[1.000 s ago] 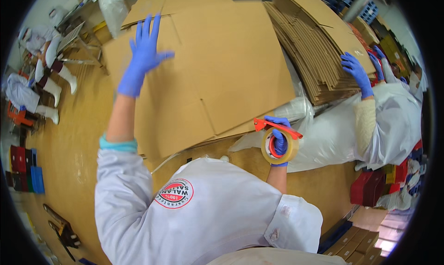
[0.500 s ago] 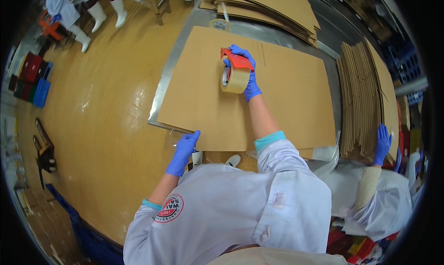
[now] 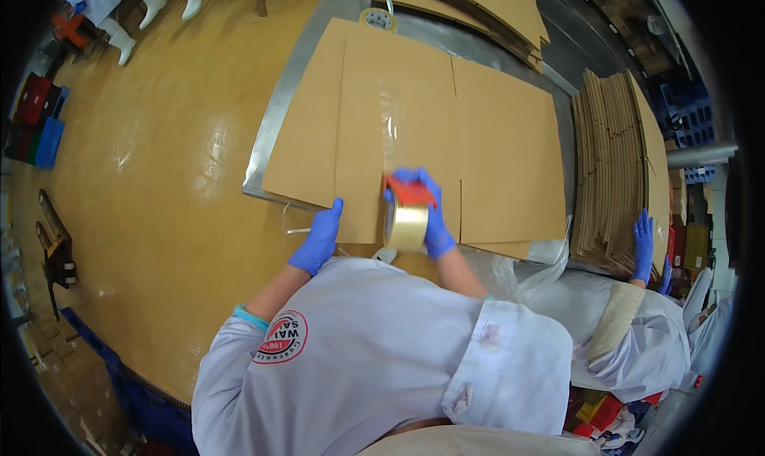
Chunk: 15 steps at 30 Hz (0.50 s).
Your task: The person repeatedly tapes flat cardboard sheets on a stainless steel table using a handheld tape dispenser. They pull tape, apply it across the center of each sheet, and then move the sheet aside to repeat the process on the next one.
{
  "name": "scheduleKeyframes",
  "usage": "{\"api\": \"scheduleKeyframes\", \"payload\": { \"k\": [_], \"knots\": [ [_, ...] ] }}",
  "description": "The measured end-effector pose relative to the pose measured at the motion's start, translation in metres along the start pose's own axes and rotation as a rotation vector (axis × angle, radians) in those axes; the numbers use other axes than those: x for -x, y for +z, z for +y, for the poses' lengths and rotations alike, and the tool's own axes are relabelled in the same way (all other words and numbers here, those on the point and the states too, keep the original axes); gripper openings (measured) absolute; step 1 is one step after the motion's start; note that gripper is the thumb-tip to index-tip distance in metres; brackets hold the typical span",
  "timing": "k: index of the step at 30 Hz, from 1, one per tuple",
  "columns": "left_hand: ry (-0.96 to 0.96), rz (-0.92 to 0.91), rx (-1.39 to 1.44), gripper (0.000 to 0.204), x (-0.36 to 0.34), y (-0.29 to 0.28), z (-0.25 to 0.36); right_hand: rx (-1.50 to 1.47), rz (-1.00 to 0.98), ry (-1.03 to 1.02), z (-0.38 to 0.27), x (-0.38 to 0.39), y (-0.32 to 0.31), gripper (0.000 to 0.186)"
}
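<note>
R hand (image 3: pixel 434 221) clamped round the red tape dispenser (image 3: pixel 411 191), fingers wrapped over its top; clear tape roll (image 3: pixel 406 227) hangs below, at the near edge of the flat carton (image 3: pixel 510 153). Carton lies on the metal desk (image 3: pixel 269 149), w/ a clear tape strip (image 3: pixel 389 125) running from its middle twd the dispenser. L hand (image 3: pixel 317 239) at carton's near-left edge, thumb pointing far; its other fingers hidden, can't tell if closed on the board. R forearm reaches far & slightly left; L forearm angles far & right. R hand + dispenser motion-blurred, fingertips unclear. Far carton pile (image 3: pixel 486 10) cut off.
</note>
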State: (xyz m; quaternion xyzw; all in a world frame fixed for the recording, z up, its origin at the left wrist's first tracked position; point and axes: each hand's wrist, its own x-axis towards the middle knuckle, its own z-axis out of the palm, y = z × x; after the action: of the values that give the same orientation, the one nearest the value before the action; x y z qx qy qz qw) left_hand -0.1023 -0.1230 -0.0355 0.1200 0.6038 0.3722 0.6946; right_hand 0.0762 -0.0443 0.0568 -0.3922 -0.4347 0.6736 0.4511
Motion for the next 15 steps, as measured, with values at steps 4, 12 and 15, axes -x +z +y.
{"api": "scheduleKeyframes", "payload": {
  "k": [4, 12, 15],
  "knots": [
    [0.042, -0.101, 0.05, 0.049, 0.015, 0.007, 0.012, 0.159, 0.041, -0.06, 0.021, 0.014, -0.019, 0.021],
    [0.014, -0.396, 0.211, 0.048, 0.043, 0.005, 0.048, -0.304, -0.193, 0.565, -0.038, -0.033, -0.022, 0.015],
    [0.048, -0.492, 0.124, 0.051, 0.054, -0.002, 0.062, -0.505, -0.275, -0.098, -0.093, 0.03, -0.002, 0.024]
  ]
}}
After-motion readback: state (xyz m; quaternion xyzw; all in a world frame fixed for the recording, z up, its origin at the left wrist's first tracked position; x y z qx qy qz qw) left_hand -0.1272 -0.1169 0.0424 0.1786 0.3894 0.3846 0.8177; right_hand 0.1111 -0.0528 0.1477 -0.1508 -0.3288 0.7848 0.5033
